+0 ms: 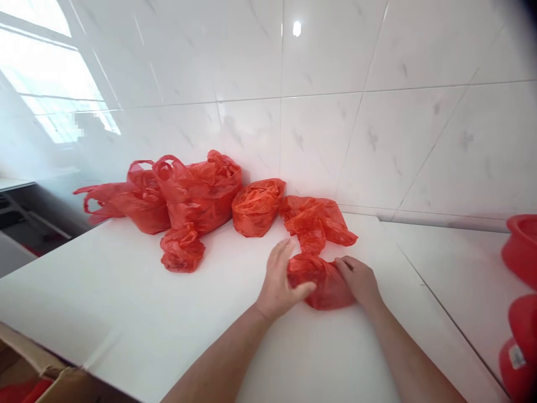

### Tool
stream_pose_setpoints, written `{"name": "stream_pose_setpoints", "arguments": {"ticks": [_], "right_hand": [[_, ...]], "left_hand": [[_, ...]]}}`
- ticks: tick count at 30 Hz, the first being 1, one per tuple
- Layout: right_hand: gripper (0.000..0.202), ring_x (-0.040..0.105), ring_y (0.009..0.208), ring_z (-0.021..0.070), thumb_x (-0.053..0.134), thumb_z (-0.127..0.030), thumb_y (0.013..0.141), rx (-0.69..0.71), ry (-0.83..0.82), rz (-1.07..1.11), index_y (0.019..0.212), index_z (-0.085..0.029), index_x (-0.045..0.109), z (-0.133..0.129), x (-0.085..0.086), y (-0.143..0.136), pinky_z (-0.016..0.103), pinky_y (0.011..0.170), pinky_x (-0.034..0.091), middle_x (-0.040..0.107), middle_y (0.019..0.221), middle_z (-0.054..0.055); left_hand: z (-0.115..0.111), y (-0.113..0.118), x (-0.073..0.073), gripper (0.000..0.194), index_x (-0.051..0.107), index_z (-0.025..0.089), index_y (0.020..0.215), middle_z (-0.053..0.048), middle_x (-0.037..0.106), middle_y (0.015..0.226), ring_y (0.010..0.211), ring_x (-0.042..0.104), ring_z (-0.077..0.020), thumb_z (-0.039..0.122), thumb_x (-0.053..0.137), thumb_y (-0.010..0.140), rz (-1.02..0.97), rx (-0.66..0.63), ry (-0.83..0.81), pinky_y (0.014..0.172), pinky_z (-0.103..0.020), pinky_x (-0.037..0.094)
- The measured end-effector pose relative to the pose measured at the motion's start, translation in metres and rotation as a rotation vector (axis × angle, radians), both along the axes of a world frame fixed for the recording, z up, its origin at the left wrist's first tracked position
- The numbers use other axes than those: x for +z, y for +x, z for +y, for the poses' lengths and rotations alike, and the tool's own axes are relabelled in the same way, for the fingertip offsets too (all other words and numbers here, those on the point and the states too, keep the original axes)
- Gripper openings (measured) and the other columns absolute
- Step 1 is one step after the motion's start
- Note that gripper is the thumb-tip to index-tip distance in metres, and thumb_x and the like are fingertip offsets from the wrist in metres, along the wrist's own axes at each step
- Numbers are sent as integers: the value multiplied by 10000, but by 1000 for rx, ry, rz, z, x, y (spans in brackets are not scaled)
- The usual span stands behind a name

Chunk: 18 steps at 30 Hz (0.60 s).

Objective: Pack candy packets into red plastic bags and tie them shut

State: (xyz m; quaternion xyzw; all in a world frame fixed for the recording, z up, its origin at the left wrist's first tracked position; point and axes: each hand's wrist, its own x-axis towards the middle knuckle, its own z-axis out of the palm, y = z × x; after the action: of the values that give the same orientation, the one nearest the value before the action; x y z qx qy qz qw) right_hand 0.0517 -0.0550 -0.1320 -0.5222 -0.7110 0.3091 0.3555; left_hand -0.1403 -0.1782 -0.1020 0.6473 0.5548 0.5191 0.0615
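Observation:
A red plastic bag [325,288], wrapped around something I cannot make out, sits on the white tabletop between my hands. My left hand [283,280] is at its left side, fingers spread and thumb stretched over the near edge. On the right, my right hand [356,280] pinches the bag's upper edge with bent fingers. Just behind lies a loose, crumpled red plastic bag [316,218], its front end close to the one I handle.
Along the tiled wall stand a round bundled red bag [258,207] and larger filled red bags [197,193] with handles up. A small red bundle [182,249] lies in front. Red containers [522,246] are at the right edge. A cardboard box [62,378] is at lower left.

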Motion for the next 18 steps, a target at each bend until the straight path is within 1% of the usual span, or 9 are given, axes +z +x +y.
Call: {"name": "stream_pose_setpoints", "arguments": {"ticks": [2, 3, 6, 8, 11, 13, 15, 17, 18], "right_hand": [[327, 552, 677, 184, 467, -474, 803, 169, -25, 6, 657, -210, 593, -13, 1, -13, 281, 621, 379, 646, 706, 20], [328, 549, 667, 181, 459, -465, 811, 239, -38, 21, 652, -210, 590, -19, 2, -19, 278, 615, 381, 641, 689, 16], [317, 536, 647, 180, 446, -450, 820, 301, -45, 43, 668, -216, 595, -33, 3, -32, 280, 603, 379, 637, 678, 13], [292, 533, 656, 184, 457, -451, 811, 262, -46, 49, 703, -224, 607, -35, 4, -35, 284, 601, 377, 641, 708, 16], [259, 535, 677, 190, 466, -437, 797, 229, -75, 41, 715, -232, 602, -33, 5, -34, 283, 591, 376, 642, 739, 17], [240, 532, 668, 186, 459, -412, 794, 222, -82, 13, 695, -237, 591, -32, 6, -33, 281, 582, 372, 639, 735, 9], [214, 531, 660, 178, 454, -376, 790, 217, -69, -11, 684, -242, 584, -32, 7, -34, 280, 585, 372, 635, 734, -1], [192, 531, 658, 170, 451, -343, 787, 212, -50, -32, 681, -245, 578, -33, 8, -37, 279, 592, 372, 630, 736, -9], [187, 530, 655, 166, 449, -332, 787, 207, -42, -44, 679, -245, 575, -33, 9, -38, 278, 590, 369, 628, 735, -11]], "left_hand": [[0, 5, -1, 910, 322, 271, 1390, -122, 289, 1471, 1334, 276, -329, 346, 763, 597, 144, -68, -85, 1055, -498, 285], [1, 6, -2, 878, 370, 289, 1366, -110, 336, 1450, 1298, 338, -328, 331, 770, 586, 183, -98, -140, 1028, -485, 326], [2, -3, -4, 496, 588, 311, 1149, -47, 615, 1149, 1007, 577, -245, 191, 649, 671, 213, -119, -263, 843, -362, 456], [1, -19, -3, 331, 667, 299, 939, -10, 672, 883, 794, 607, -193, 119, 545, 691, 204, -57, -284, 706, -291, 452], [-8, -54, 2, 308, 676, 301, 803, 8, 673, 791, 709, 596, -181, 88, 505, 660, 162, 115, -254, 645, -266, 418], [-20, -82, 9, 357, 672, 318, 872, 2, 690, 869, 777, 614, -207, 89, 514, 649, 148, 284, -253, 690, -283, 427], [-34, -110, 18, 335, 654, 323, 964, -22, 691, 935, 834, 622, -248, 162, 523, 700, 213, 509, -333, 717, -322, 439], [-47, -131, 28, 351, 619, 294, 1077, -72, 676, 955, 842, 615, -300, 247, 514, 745, 286, 777, -370, 703, -377, 450], [-52, -138, 32, 382, 593, 267, 1136, -101, 651, 1025, 904, 598, -322, 265, 502, 765, 335, 869, -340, 725, -401, 453]]}}
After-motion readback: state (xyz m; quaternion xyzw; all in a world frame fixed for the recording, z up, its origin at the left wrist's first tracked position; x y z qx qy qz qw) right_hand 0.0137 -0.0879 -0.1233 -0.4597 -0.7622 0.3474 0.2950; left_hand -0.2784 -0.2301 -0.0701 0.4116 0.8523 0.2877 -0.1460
